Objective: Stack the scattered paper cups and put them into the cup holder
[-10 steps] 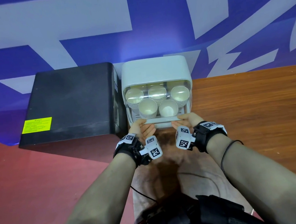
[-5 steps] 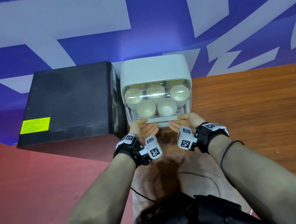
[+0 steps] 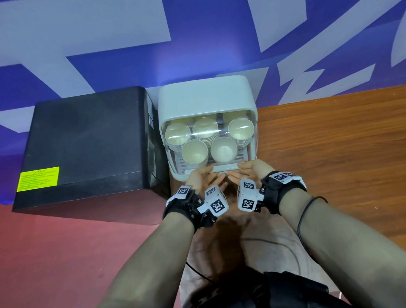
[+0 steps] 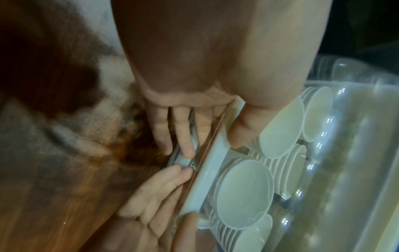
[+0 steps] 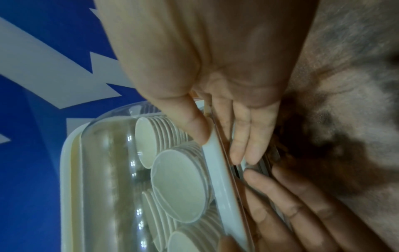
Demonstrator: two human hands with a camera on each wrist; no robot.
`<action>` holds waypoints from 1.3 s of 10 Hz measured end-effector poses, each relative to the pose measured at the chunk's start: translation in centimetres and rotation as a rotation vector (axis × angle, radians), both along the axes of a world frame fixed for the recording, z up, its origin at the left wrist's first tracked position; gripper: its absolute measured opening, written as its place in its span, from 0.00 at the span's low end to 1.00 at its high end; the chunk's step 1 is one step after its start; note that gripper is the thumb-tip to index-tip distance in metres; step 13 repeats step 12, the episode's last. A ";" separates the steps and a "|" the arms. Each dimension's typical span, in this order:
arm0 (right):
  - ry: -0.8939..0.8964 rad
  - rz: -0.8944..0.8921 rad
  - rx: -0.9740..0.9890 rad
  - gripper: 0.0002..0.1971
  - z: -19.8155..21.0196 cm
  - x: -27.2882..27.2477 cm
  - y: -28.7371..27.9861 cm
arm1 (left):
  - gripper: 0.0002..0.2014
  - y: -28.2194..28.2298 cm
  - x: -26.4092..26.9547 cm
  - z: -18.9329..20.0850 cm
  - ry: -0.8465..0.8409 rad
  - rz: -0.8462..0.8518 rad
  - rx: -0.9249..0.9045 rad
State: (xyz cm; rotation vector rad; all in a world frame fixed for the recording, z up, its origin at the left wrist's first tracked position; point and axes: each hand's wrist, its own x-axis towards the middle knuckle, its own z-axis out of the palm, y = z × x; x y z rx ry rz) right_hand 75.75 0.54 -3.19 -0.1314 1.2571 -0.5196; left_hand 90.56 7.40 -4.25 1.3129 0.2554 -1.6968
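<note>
Hands, left hand (image 3: 201, 179) and right hand (image 3: 251, 171), pinch cup holder (image 3: 205, 98) lid edge (image 3: 212, 169); black box (image 3: 88, 141) alongside

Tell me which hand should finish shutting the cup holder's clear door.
Neither alone: the left hand and right hand pinch opposite ends of the door's white handle bar, symmetrically. Probably both; if one, the right, since a black box crowds the left.

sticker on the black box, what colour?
Bright yellow-green, with small dark print; the sticker sits on the black box. Head view shows it best.
</note>
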 end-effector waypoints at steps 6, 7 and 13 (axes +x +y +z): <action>0.366 0.388 -0.131 0.06 -1.0 -0.5 -0.1 | 0.09 0.7 1.7 -0.9 -0.227 -0.174 0.113; 0.417 0.444 -0.138 0.07 -1.5 -0.4 -0.2 | 0.09 0.6 1.8 -1.2 -0.253 -0.189 0.135; 0.610 0.604 -0.259 0.13 -0.6 -1.2 -0.2 | 0.15 0.4 1.2 -0.6 -0.395 -0.317 0.080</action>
